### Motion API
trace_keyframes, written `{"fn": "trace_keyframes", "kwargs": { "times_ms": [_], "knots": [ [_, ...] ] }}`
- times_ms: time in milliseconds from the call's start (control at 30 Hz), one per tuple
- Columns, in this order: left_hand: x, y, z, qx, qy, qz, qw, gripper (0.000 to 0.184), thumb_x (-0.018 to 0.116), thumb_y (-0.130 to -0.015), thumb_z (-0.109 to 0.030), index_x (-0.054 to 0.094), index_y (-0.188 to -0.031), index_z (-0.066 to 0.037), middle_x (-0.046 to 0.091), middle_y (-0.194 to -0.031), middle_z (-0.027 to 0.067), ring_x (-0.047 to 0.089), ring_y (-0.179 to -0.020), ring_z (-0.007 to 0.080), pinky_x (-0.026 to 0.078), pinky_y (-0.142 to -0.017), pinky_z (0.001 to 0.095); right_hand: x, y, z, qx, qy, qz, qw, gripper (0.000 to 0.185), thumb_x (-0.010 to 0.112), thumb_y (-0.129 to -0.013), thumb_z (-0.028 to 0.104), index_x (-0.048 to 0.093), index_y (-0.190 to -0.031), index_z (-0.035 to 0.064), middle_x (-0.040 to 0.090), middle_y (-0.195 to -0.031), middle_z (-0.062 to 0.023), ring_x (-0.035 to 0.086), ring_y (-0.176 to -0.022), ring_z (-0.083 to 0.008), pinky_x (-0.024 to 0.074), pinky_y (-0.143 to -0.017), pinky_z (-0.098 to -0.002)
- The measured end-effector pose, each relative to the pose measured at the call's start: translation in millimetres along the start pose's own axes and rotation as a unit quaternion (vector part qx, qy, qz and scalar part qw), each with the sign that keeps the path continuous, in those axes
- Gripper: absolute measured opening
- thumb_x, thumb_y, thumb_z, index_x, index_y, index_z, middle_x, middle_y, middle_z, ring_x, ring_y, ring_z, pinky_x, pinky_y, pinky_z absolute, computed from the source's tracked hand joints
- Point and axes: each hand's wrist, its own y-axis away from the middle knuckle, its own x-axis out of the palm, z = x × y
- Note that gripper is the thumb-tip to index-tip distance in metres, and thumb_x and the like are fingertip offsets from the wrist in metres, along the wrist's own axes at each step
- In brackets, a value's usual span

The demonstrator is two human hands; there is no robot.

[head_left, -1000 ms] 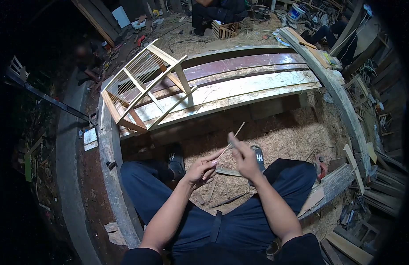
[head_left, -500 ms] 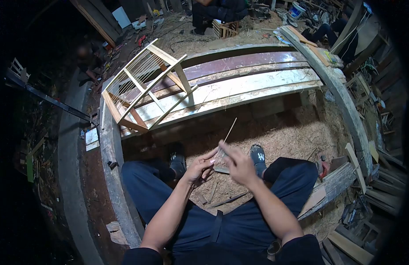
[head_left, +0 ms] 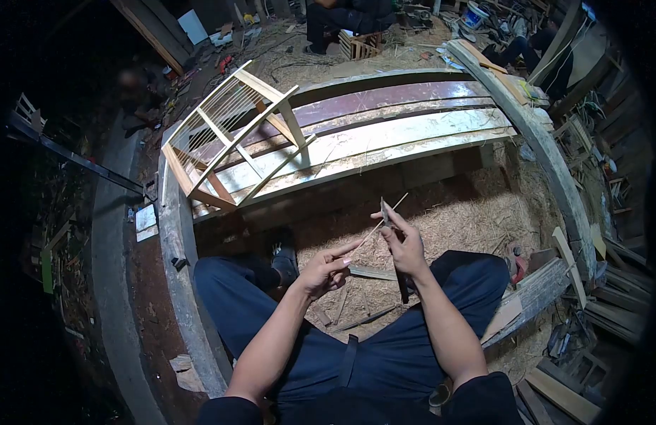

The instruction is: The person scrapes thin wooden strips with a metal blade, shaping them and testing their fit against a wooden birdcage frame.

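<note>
Pinched in my left hand (head_left: 322, 275) is one end of a thin pale stick (head_left: 371, 234), which slants up and away to the right. My right hand (head_left: 407, 249) is closed round a knife (head_left: 402, 285). Its dark handle sticks out below the palm and its narrow blade points up by the fingers. The blade meets or lies very near the stick's far half; the exact contact is too small to tell. Beyond my hands, a wooden frame (head_left: 237, 147) strung with thin parallel rods leans on the bench (head_left: 420, 134).
Beams edge the pit on the left (head_left: 177, 248) and right (head_left: 547, 152). Shavings (head_left: 469, 219) cover the ground between my feet, with loose wood pieces. Other people sit at the top centre (head_left: 349, 21), upper right and upper left. Planks (head_left: 565, 397) lie at lower right.
My right hand has moved out to the right and away from my left hand, with the knife now plainly visible. The stick has tilted further right; my left hand has barely moved.
</note>
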Motion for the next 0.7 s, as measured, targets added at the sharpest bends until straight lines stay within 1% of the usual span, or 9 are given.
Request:
{"fn": "trace_keyframes", "kwargs": {
  "times_ms": [67,100,233,267,367,467,533,633,700],
  "knots": [
    [2.7,2.5,-2.4,-0.009,0.027,0.004,1.0,0.059,0.065,-0.101,-0.017,0.045,-0.156,-0.005,0.047,-0.06,-0.0053,0.039,-0.048,0.0037,0.032,-0.045,0.0202,-7.6,1.8,6.1,0.09,-0.041,-0.031,0.995,0.056,0.063,-0.105,0.014,0.043,-0.157,0.003,0.066,-0.13,-0.0077,0.059,-0.097,-0.0082,0.0479,-0.084,-0.0232],
    [3.7,1.8,-2.9,-0.013,0.024,-0.008,1.0,0.058,0.064,-0.101,-0.016,0.047,-0.155,-0.004,0.046,-0.06,-0.0053,0.038,-0.048,0.0042,0.032,-0.045,0.0203,-9.8,0.8,6.3,0.103,-0.026,-0.053,0.993,0.055,0.062,-0.106,0.017,0.044,-0.156,0.0021,0.067,-0.126,-0.0075,0.062,-0.104,-0.0128,0.0484,-0.09,-0.0261],
    [3.6,-1.4,-0.5,-0.002,0.037,-0.027,0.999,0.053,0.062,-0.101,-0.013,0.05,-0.152,-0.001,0.042,-0.058,-0.005,0.036,-0.047,0.0046,0.032,-0.044,0.0205,-3.7,0.9,-0.8,0.031,0.071,-0.062,0.995,0.053,0.059,-0.107,0.021,0.046,-0.156,0.0045,0.069,-0.122,-0.0102,0.064,-0.102,-0.015,0.0508,-0.091,-0.0308],
    [3.1,-2.5,-0.1,-0.001,0.037,-0.027,0.999,0.053,0.062,-0.101,-0.013,0.05,-0.152,-0.001,0.042,-0.058,-0.005,0.036,-0.047,0.0046,0.032,-0.044,0.0205,4.7,4.1,-11.6,0.004,0.101,-0.059,0.993,0.053,0.059,-0.106,0.018,0.046,-0.157,0.0093,0.07,-0.121,-0.0158,0.068,-0.104,-0.0229,0.0513,-0.094,-0.034],
    [-1.2,-3.9,-0.4,0.015,0.054,-0.058,0.997,0.053,0.059,-0.102,-0.013,0.048,-0.153,0.0,0.041,-0.057,-0.0047,0.035,-0.046,0.0047,0.031,-0.042,0.0203,28.3,21.0,10.7,-0.027,0.212,0.031,0.976,0.054,0.059,-0.102,0.014,0.05,-0.155,0.022,0.068,-0.114,-0.0186,0.07,-0.101,-0.038,0.0562,-0.088,-0.0412],
    [-5.3,-2.1,0.0,0.01,0.088,-0.063,0.994,0.051,0.052,-0.105,-0.01,0.044,-0.155,-0.003,0.041,-0.057,-0.0046,0.036,-0.046,0.0045,0.031,-0.04,0.0202,52.1,42.9,27.8,-0.015,0.256,0.101,0.961,0.051,0.058,-0.102,0.015,0.053,-0.153,0.0241,0.068,-0.111,-0.0172,0.071,-0.098,-0.039,0.0572,-0.083,-0.0464],
    [-5.5,-0.3,0.9,0.026,0.109,-0.048,0.993,0.051,0.049,-0.107,-0.01,0.042,-0.156,-0.002,0.04,-0.056,-0.0042,0.035,-0.045,0.005,0.031,-0.039,0.0204,52.5,40.4,27.6,-0.025,0.255,0.088,0.963,0.051,0.059,-0.101,0.017,0.054,-0.152,0.0237,0.068,-0.111,-0.0163,0.071,-0.095,-0.039,0.0573,-0.081,-0.0476],
    [-2.5,0.4,-1.3,0.035,0.113,-0.035,0.992,0.054,0.052,-0.106,-0.013,0.04,-0.158,-0.003,0.039,-0.055,-0.0036,0.035,-0.043,0.0052,0.033,-0.038,0.0202,39.6,22.1,21.6,0.062,0.258,0.016,0.964,0.049,0.054,-0.104,0.016,0.053,-0.152,0.02,0.068,-0.112,-0.0183,0.07,-0.094,-0.0374,0.057,-0.078,-0.0462],
    [0.4,-0.1,-1.0,0.034,0.121,-0.044,0.991,0.054,0.051,-0.106,-0.012,0.039,-0.158,-0.003,0.04,-0.055,-0.0031,0.035,-0.042,0.0055,0.033,-0.038,0.0202,46.6,35.9,21.5,0.01,0.289,0.043,0.956,0.05,0.054,-0.104,0.018,0.051,-0.154,0.0233,0.068,-0.109,-0.0171,0.07,-0.091,-0.0387,0.0571,-0.075,-0.0481]
  ]
}}
